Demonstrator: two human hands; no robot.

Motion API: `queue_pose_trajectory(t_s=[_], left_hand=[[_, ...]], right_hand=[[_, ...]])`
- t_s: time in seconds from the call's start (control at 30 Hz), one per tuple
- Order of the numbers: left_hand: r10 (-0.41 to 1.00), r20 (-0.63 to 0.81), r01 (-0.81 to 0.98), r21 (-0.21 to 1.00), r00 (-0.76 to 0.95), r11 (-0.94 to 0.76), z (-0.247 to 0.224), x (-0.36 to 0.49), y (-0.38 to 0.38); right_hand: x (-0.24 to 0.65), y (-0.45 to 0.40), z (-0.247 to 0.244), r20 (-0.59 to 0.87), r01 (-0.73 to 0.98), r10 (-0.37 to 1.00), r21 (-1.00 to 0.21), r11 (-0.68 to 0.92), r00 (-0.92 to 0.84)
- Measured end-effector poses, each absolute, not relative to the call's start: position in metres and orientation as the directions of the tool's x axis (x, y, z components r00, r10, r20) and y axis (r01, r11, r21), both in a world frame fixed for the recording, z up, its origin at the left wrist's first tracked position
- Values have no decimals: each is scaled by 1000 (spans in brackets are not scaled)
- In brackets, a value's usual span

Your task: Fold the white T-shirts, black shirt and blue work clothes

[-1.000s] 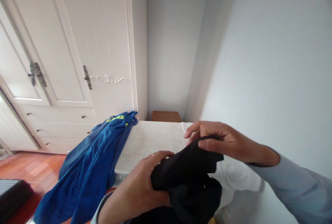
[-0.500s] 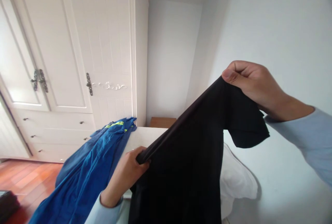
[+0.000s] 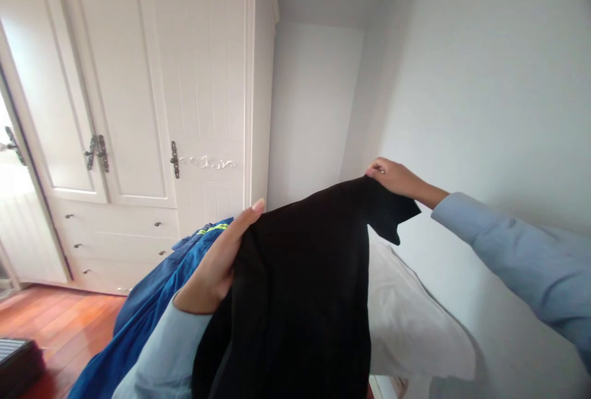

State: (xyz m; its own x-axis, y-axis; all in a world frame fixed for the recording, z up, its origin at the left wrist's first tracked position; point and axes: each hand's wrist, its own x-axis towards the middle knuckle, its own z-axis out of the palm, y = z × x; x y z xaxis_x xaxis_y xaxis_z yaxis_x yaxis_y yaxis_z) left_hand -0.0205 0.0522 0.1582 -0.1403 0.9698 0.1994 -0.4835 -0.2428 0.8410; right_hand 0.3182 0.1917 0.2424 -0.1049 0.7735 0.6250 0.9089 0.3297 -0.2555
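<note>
A black short-sleeved garment (image 3: 305,276) hangs between my two hands, its lower part running out of view at the bottom. My left hand (image 3: 224,257) grips its upper left edge, the thumb on top and the other fingers hidden behind the cloth. At the upper right, my right hand (image 3: 390,176) pinches the garment where the short sleeve begins, and the sleeve droops below and to the right of it. Blue clothing (image 3: 157,300) with yellow-green stripes lies behind my left forearm. White cloth (image 3: 410,313) shows behind the garment on the right.
A white wardrobe (image 3: 210,79) with dark handles and drawers stands at the left, over a reddish wooden floor (image 3: 78,313). A dark box-like object (image 3: 21,365) sits at the lower left. A pale wall (image 3: 484,109) rises on the right.
My left hand has moved up and my right hand down and away, so the garment's top edge slopes less. More of the white cloth shows. The view has shifted a little to the left.
</note>
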Motion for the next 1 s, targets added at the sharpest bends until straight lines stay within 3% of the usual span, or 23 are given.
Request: queue_pose_trajectory(t_s=[0.1, 0.17, 0.27, 0.4, 0.53, 0.67, 0.83, 1.0], left_hand=[[998, 54, -596, 802, 32, -24, 176, -1, 63], [999, 24, -651, 759, 31, 2, 181, 10, 72], [996, 73, -702, 706, -55, -90, 181, 23, 83], [966, 203, -730, 635, -159, -254, 184, 36, 83], [919, 346, -676, 633, -189, -377, 190, 42, 68], [908, 400, -655, 654, -124, -377, 187, 36, 61], [921, 347, -538, 749, -179, -387, 165, 21, 69], [915, 384, -210, 891, -124, -402, 137, 15, 75]], right_hand=[[300, 194, 209, 547, 858, 827, -354, 371, -132], [279, 175, 192, 527, 728, 823, -476, 494, -213], [246, 122, 176, 360, 474, 834, -697, 539, -418], [220, 60, 172, 246, 312, 736, -788, 531, -631], [222, 54, 173, 232, 251, 811, -874, 416, -537], [241, 75, 180, 220, 167, 882, -935, 312, -418], [260, 89, 200, 489, 116, 843, -845, 522, -224], [258, 98, 207, 545, 78, 813, -819, 568, -207]])
